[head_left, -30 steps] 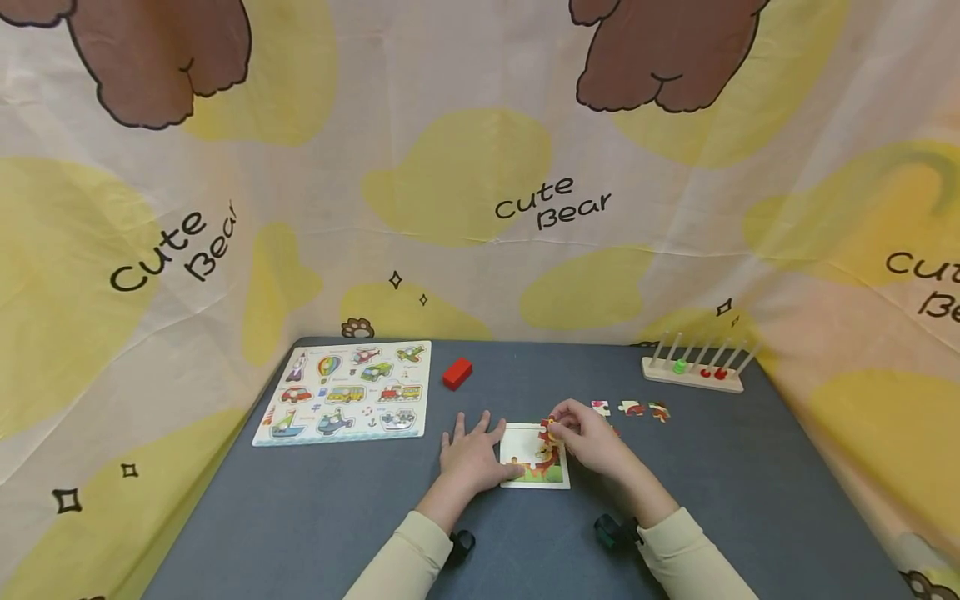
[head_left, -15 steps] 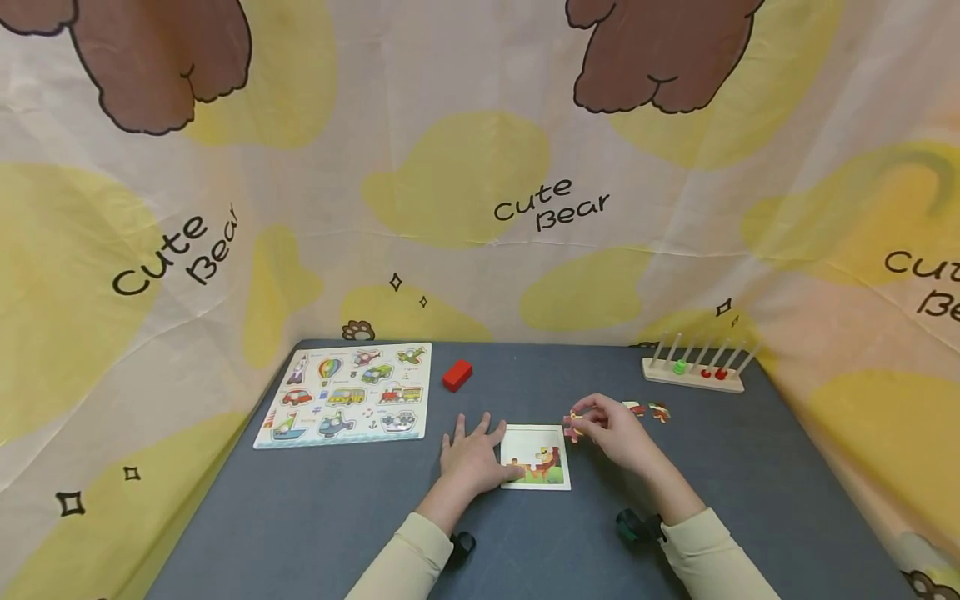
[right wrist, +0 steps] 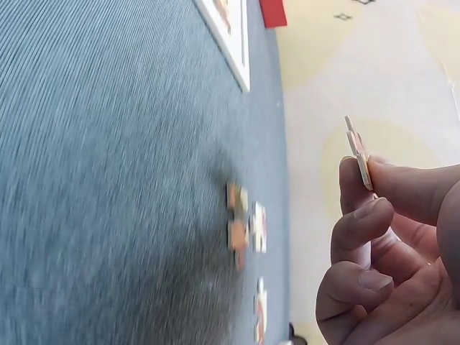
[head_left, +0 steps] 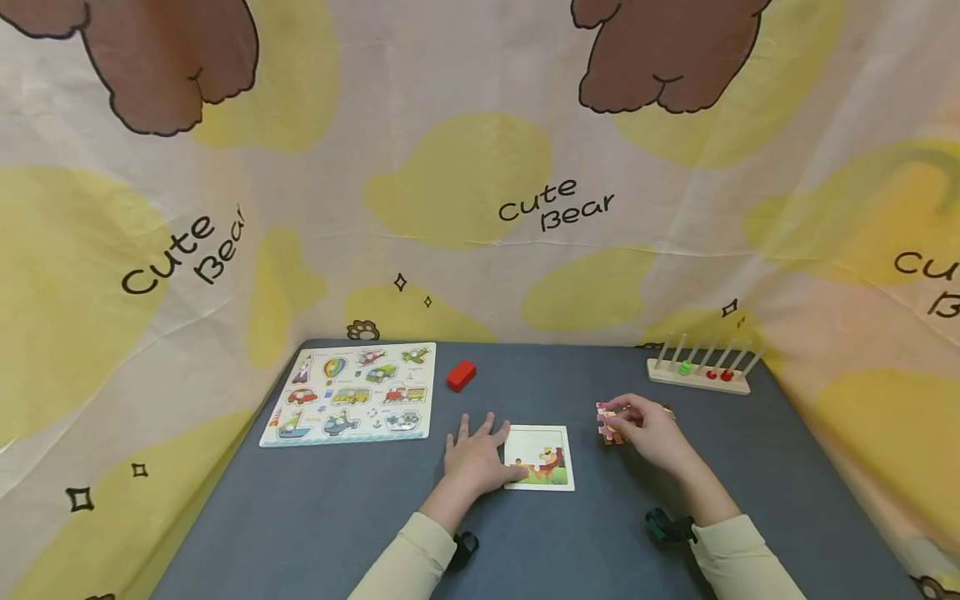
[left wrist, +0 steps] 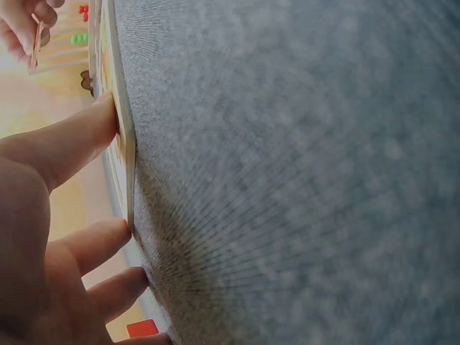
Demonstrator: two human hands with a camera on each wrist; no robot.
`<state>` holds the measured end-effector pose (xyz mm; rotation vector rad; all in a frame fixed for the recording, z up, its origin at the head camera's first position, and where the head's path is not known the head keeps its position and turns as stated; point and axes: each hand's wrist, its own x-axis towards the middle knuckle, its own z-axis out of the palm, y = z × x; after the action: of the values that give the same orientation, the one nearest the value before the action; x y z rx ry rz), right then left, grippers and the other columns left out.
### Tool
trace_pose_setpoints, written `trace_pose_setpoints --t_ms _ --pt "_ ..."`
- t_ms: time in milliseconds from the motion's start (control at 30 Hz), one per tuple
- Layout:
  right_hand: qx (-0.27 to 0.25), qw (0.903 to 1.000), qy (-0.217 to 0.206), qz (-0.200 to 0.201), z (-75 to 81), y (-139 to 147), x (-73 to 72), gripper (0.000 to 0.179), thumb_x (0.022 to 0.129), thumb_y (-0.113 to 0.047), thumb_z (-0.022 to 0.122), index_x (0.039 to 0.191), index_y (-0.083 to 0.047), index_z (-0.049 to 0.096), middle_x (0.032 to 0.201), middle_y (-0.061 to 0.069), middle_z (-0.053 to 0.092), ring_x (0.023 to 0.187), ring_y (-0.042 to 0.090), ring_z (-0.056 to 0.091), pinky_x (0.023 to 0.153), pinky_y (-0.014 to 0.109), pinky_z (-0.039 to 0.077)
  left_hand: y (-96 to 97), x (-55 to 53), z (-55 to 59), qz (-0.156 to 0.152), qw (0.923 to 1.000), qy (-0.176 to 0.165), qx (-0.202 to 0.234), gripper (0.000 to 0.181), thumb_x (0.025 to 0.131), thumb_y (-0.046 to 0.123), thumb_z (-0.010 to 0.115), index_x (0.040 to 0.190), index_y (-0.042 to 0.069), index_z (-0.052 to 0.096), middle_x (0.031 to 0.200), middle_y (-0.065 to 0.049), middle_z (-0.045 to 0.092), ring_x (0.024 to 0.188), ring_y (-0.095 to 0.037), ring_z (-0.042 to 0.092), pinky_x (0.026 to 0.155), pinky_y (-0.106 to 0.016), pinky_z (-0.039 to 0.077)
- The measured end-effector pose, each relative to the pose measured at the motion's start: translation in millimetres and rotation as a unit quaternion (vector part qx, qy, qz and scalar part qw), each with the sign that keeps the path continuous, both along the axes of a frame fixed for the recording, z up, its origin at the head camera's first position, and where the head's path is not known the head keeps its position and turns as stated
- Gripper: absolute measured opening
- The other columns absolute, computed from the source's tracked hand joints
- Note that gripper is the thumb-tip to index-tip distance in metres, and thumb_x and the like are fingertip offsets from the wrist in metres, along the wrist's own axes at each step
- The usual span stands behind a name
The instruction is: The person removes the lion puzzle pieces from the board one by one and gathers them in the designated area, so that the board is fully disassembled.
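Observation:
My left hand (head_left: 474,461) lies with spread, straight fingers at the left side of a white puzzle tray (head_left: 528,437). Its thumb presses on the lower left of the tray, and in the left wrist view a fingertip touches the tray's edge (left wrist: 126,162). Joined jigsaw pieces (head_left: 553,473) with an animal picture fill the tray's lower part. To the right of the tray, my right hand (head_left: 651,429) pinches a jigsaw piece (right wrist: 363,162) between thumb and index finger, raised above the table. Loose jigsaw pieces (right wrist: 237,230) lie below that hand, partly hidden by it in the head view.
A vehicle puzzle board (head_left: 348,400) lies at the back left. Behind the tray is a red block (head_left: 461,375). A pegged wooden stand (head_left: 697,379) with green and red beads stands at the back right, before a patterned cloth backdrop (head_left: 450,183).
My right hand has moved right, from over the tray to the loose pieces, carrying a jigsaw piece away from the tray's upper right. My left hand has stayed on the tray.

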<state>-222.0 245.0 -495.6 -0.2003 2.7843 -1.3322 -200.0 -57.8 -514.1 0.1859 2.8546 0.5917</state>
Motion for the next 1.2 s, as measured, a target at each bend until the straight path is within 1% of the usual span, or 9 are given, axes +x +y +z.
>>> trace_pose_setpoints --t_ms 100,200,333,533,667,833,1000,1200 --pt "0.007 0.9999 -0.005 -0.012 -1.0 10 1.3 0.029 0.097 -0.026 0.069 0.118 -0.006 0.066 0.081 0.012 0.066 0.066 0.017 0.051 0.054 0.027 0.04 1.1 -0.6 -0.1 -0.001 1.0 0.001 0.001 0.086 0.078 0.059 0.077 0.152 0.027 0.047 0.164 -0.005 0.035 0.154 -0.045 0.013 0.117 -0.07 0.018" --pt "0.008 0.9999 0.004 -0.014 -3.3 19 1.2 0.028 0.098 -0.023 0.068 0.119 -0.004 0.066 0.085 0.012 0.067 0.068 0.017 0.054 0.056 0.027 0.044 1.4 -0.4 0.3 0.0 1.0 0.002 0.002 0.086 0.078 0.059 0.077 0.152 0.027 0.048 0.164 -0.005 0.035 0.154 -0.045 0.013 0.117 -0.07 0.018" --pt "0.023 0.9994 0.012 -0.023 -7.7 31 0.1 0.026 0.098 -0.019 0.068 0.118 -0.002 0.066 0.089 0.008 0.069 0.071 0.016 0.058 0.059 0.027 0.048 0.7 0.2 0.2 0.003 1.0 -0.003 0.003 0.086 0.078 0.058 0.078 0.152 0.027 0.048 0.164 -0.005 0.035 0.154 -0.045 0.012 0.117 -0.07 0.018" --pt "0.042 0.9981 -0.017 -0.041 -14.2 44 -2.5 0.028 0.097 -0.022 0.069 0.115 -0.001 0.066 0.086 0.006 0.071 0.072 0.016 0.058 0.059 0.028 0.047 0.3 0.9 0.4 0.001 1.0 -0.006 -0.002 0.086 0.078 0.059 0.077 0.152 0.026 0.048 0.164 -0.005 0.035 0.154 -0.045 0.013 0.117 -0.07 0.018" --pt "0.046 0.997 -0.036 -0.051 -17.4 49 -5.1 0.026 0.096 -0.023 0.071 0.109 0.0 0.068 0.082 0.004 0.071 0.072 0.016 0.058 0.059 0.027 0.047 0.7 1.0 0.4 -0.001 1.0 -0.008 -0.002 0.086 0.078 0.059 0.077 0.152 0.026 0.048 0.164 -0.006 0.035 0.154 -0.046 0.014 0.116 -0.07 0.019" --pt "0.046 0.9954 -0.057 -0.062 -20.8 52 -7.5 0.024 0.096 -0.02 0.071 0.107 0.001 0.067 0.08 0.004 0.069 0.07 0.016 0.059 0.06 0.028 0.048 0.7 0.2 0.3 0.0 1.0 -0.009 -0.001 0.085 0.078 0.058 0.077 0.152 0.026 0.048 0.163 -0.006 0.035 0.153 -0.046 0.014 0.116 -0.07 0.019" --pt "0.079 0.9924 -0.063 -0.069 -23.0 53 -9.0 0.02 0.095 -0.019 0.071 0.104 -0.001 0.068 0.077 0.002 0.067 0.068 0.016 0.058 0.061 0.03 0.045 0.6 0.2 1.2 0.0 1.0 -0.005 -0.002 0.086 0.078 0.058 0.077 0.152 0.025 0.048 0.163 -0.006 0.036 0.153 -0.046 0.014 0.116 -0.07 0.019" --pt "0.117 0.9901 -0.042 -0.065 -24.0 53 -8.3 0.019 0.094 -0.02 0.072 0.1 -0.002 0.07 0.077 0.002 0.067 0.068 0.016 0.056 0.062 0.031 0.043 0.8 1.1 0.6 -0.001 1.0 -0.002 -0.004 0.086 0.078 0.059 0.077 0.152 0.026 0.048 0.163 -0.006 0.036 0.153 -0.046 0.014 0.116 -0.07 0.02"
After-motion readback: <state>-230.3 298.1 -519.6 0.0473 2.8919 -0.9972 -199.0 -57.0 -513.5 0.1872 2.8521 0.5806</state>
